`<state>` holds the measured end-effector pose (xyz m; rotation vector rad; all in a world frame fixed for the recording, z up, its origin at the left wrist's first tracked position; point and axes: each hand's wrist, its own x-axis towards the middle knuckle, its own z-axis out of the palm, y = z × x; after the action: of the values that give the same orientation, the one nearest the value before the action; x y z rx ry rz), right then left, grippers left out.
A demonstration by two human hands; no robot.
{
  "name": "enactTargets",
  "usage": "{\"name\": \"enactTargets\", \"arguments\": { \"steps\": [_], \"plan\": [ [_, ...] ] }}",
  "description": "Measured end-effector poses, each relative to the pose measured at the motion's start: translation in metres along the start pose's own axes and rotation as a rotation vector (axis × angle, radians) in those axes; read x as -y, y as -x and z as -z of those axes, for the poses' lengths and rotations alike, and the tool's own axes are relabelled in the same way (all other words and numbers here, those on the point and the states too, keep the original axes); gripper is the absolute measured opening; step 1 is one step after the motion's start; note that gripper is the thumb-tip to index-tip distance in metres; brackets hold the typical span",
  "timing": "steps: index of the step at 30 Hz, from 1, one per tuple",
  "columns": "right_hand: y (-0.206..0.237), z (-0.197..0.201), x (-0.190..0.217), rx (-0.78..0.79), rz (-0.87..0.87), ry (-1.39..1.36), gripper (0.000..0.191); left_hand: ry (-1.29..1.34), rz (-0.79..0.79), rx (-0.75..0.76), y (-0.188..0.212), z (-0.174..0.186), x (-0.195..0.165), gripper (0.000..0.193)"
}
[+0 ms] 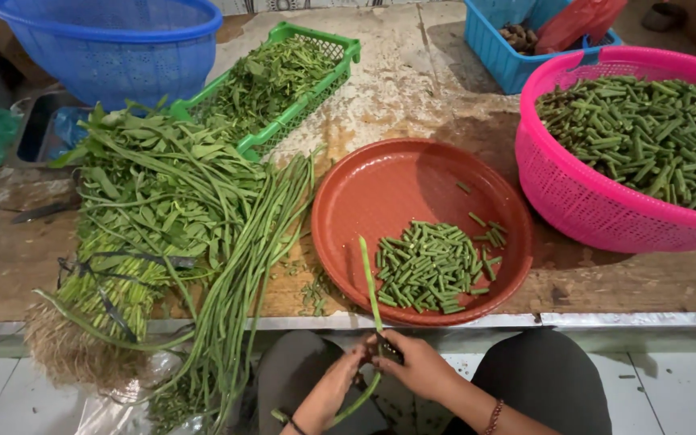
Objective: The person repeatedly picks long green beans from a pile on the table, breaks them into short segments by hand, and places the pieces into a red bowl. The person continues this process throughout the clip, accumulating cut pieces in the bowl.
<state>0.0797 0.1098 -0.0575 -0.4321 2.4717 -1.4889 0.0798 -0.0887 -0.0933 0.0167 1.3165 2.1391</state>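
Long bean [370, 278], a single green pod, stands nearly upright at six o'clock in the view, its upper end reaching over the rim of the red-brown bowl [364, 189] and its lower part curving down between the person's knees. The left hand [333, 387] is closed around the pod just below the right hand [419, 366], which pinches it with curled fingers; the two hands touch, and a dark object sits between them that cannot be made out.

The red-brown bowl sits at the bench [412, 89] front edge, at about twelve o'clock from the hands, and holds a heap of cut bean pieces [431, 268] gathered toward its near right side. At two o'clock, just beside the bowl, a pink basket [606, 205] is filled with many more short cut pieces [646, 137]. Beyond it, at one o'clock, a light blue crate [497, 52] holds brownish roots and something red. At eleven o'clock a green tray [328, 80] carries loose leaves, and a blue basket [114, 48] stands at ten o'clock behind it. At nine o'clock a bundle of leafy greens [151, 201] lies on the bench, with a bunch of uncut long beans [255, 258] beside it, hanging over the edge.
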Motion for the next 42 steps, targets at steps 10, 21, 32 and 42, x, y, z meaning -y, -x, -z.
{"name": "enactTargets", "arguments": {
  "steps": [10, 21, 32, 42],
  "plan": [
    [0.028, -0.027, 0.02, 0.307, 0.164, 0.164, 0.037, 0.024, -0.204, -0.294, -0.03, -0.008, -0.066, 0.052],
    [-0.008, -0.009, 0.02, 0.135, 0.049, -0.274, 0.044, -0.632, -0.662, -0.695, -0.017, 0.021, -0.052, 0.025],
    [-0.077, -0.019, 0.059, 0.18, -0.21, -0.332, 0.05, -1.02, -0.725, -0.842, 0.003, 0.018, -0.058, 0.022],
    [-0.097, -0.029, 0.038, 0.192, -0.32, -0.338, 0.041, -1.077, -0.74, -0.904, -0.006, 0.03, -0.052, 0.02]
  ]
}}
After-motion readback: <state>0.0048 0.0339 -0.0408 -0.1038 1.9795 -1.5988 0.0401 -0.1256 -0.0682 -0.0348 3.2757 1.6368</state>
